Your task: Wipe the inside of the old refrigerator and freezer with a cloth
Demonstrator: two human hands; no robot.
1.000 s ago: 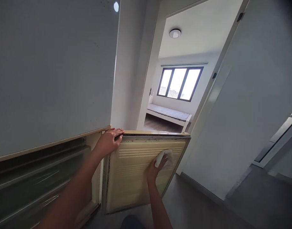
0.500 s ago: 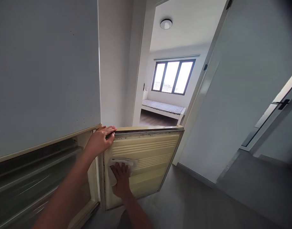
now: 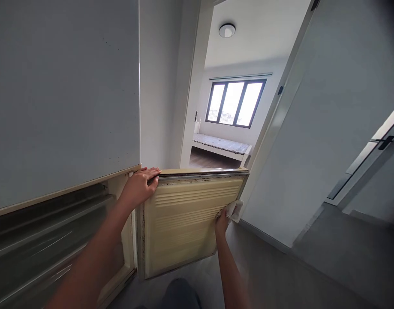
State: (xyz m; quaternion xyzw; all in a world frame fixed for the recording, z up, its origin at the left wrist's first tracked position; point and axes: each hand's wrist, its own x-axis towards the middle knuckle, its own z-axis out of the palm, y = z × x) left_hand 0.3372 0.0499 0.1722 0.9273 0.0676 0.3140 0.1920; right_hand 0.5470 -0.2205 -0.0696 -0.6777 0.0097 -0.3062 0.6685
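Note:
An opened refrigerator door (image 3: 190, 219) stands out from the lower compartment, its cream inner panel ribbed across and edged by a worn grey gasket. Along its top edge near the hinge side, my left hand (image 3: 142, 184) grips it, fingers over the top and thumb against the inner side. My right hand (image 3: 221, 223) is at the door's far edge, closed on a white cloth (image 3: 234, 210) that partly sticks out past that edge. Some of the right fingers are hidden behind the door edge and cloth. Clear-fronted drawers (image 3: 39, 244) show inside the lower compartment.
Above the compartment is the refrigerator's plain upper front (image 3: 64, 86). Behind the open door, a doorway leads to a room with a bed (image 3: 221, 143) and a window (image 3: 236, 103). A wall (image 3: 312, 150) and grey floor (image 3: 267, 266) lie to the right.
My right hand has moved the cloth from the hinge side of the inner panel across to the door's far right edge. The left hand stays on the top edge.

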